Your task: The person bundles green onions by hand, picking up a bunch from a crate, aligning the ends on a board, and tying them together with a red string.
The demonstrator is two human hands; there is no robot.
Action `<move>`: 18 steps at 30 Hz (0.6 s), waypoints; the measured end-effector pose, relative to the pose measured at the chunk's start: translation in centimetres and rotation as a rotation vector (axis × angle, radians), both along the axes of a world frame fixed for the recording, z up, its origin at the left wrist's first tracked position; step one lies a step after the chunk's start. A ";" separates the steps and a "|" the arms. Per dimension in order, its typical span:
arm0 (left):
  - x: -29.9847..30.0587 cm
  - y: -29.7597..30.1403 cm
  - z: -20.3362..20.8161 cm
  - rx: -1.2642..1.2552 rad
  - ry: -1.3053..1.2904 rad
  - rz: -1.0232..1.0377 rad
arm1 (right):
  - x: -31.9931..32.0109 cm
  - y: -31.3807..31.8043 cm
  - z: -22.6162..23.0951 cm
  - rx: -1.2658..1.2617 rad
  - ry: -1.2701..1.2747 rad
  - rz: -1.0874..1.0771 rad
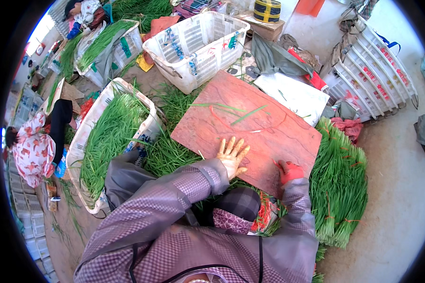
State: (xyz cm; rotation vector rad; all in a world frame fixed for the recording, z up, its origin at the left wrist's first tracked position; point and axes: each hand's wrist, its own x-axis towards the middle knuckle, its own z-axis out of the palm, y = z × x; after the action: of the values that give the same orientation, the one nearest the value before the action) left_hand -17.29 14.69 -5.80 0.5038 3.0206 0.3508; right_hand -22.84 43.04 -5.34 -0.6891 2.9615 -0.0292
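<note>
A reddish wooden board (pixel 217 96) lies in front of me, with a few loose green blades (pixel 249 115) and a thin red tie strip (pixel 243 130) on it. My left hand (pixel 231 158), in a pale yellowish glove, rests flat near the board's near edge, fingers spread and nothing in it. My right hand (pixel 291 172), in a red glove, is at the board's near right part with its fingers curled; whether they hold anything is hidden. Tied bundles of green chives (pixel 337 184) are stacked right beside it.
At my left stands a white crate (pixel 148 125) of loose chives (pixel 111 127). Beyond the board is another white crate (pixel 198 77). White crates (pixel 370 70) lean against the wall at right. A person in a patterned top (pixel 33 151) sits at far left. Loose chives (pixel 170 151) cover the floor beside the board.
</note>
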 end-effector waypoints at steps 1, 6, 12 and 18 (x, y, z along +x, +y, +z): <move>-0.2 -0.2 -0.2 -0.010 -0.015 0.008 | -0.1 1.0 0.2 -0.056 -0.047 -0.023; -0.3 -1.4 0.9 -0.025 -0.029 0.014 | -0.4 4.2 1.3 -0.175 -0.125 -0.202; -0.9 -3.7 5.4 0.056 0.077 0.069 | -2.3 2.9 3.9 -0.503 -0.043 -0.177; 1.1 -15.2 15.2 0.132 0.196 0.327 | -3.5 -6.7 6.0 -0.631 -0.276 -0.029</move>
State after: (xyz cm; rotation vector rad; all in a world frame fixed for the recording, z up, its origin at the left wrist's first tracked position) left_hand -16.16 -0.56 9.38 0.0472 3.2869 0.5504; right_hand -26.29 36.34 0.70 -0.6283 2.6726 -1.0037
